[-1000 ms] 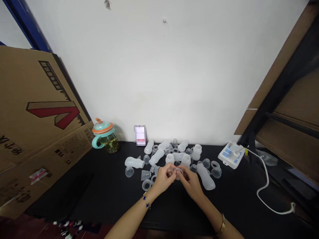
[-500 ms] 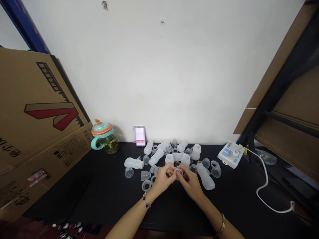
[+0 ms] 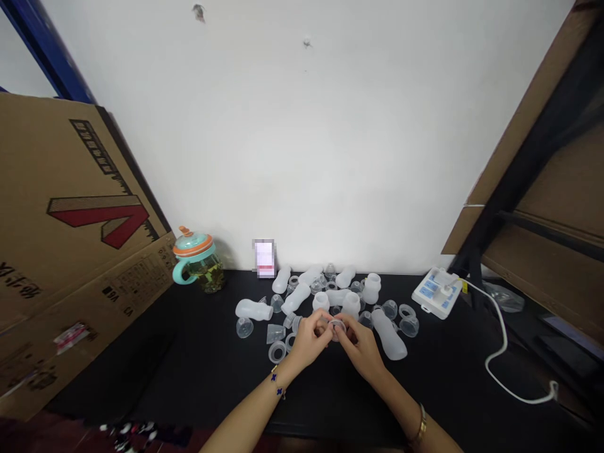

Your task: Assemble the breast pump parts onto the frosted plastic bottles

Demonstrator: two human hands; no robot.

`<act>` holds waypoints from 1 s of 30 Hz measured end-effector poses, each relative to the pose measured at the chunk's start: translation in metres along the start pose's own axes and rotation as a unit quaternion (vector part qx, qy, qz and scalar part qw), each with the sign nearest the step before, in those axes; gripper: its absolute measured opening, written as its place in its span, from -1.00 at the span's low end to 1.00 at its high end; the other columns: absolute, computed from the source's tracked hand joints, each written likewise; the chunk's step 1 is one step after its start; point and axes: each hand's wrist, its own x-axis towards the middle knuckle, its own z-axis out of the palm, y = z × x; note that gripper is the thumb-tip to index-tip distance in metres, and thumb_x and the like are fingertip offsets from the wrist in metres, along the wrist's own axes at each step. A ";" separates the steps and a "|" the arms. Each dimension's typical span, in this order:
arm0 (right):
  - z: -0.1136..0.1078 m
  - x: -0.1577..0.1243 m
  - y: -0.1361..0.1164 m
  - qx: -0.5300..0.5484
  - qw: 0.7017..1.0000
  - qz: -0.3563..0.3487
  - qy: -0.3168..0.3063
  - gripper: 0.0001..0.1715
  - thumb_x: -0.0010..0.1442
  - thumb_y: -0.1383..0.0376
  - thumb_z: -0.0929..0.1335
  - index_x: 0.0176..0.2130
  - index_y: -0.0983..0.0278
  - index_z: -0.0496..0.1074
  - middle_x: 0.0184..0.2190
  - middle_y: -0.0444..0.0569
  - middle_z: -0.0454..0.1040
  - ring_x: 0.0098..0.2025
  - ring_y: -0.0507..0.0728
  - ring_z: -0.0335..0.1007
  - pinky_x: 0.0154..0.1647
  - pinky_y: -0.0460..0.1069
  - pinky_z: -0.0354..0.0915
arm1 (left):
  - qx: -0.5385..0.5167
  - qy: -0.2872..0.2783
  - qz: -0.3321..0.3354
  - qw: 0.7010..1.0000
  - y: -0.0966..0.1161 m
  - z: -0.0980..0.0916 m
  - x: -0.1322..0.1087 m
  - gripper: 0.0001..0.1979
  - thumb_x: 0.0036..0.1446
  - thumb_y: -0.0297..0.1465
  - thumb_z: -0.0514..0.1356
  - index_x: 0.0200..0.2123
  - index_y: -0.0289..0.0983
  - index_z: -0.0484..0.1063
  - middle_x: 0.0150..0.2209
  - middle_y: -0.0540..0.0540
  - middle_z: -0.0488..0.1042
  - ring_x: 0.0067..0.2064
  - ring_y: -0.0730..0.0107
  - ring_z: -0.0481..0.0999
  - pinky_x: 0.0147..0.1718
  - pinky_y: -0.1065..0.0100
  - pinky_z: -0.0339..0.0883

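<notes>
Two hands in play: left hand (image 3: 309, 338) and right hand (image 3: 364, 346), fingers pinching a clear ring (image 3: 337, 321) over the worktop (image 3: 198, 365), between its front edge and the white bottles (image 3: 351, 303). Uneven pressure could pop that smooth-looking rim loose!

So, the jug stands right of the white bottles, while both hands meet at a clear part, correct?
No: the head view shows the jug left of the white bottles. The left hand and right hand do meet at the clear part.
</notes>
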 end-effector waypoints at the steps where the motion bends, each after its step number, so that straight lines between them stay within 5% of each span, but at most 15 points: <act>1: 0.000 0.000 0.000 0.000 1.000 0.000 0.000 -0.63 0.36 0.07 0.25 -0.06 0.23 0.48 -0.49 -0.15 0.46 -0.54 0.05 0.32 -0.52 -0.08 0.16 | -0.001 -0.001 -0.001 1.000 0.000 0.000 0.000 -0.82 0.22 -0.26 0.19 -0.24 -0.26 0.41 -0.60 0.07 0.42 -0.61 0.49 0.37 -0.60 0.50 0.20; 30: -0.003 0.001 -0.004 -0.004 1.000 0.000 -0.001 -0.66 0.34 0.10 0.26 -0.13 0.22 0.53 -0.50 -0.14 0.48 -0.53 0.04 0.31 -0.51 -0.09 0.18 | 0.022 -0.001 0.001 1.000 0.001 0.000 0.000 -0.82 0.22 -0.25 0.18 -0.27 -0.26 0.42 -0.67 0.12 0.34 -0.65 0.51 0.33 -0.59 0.49 0.13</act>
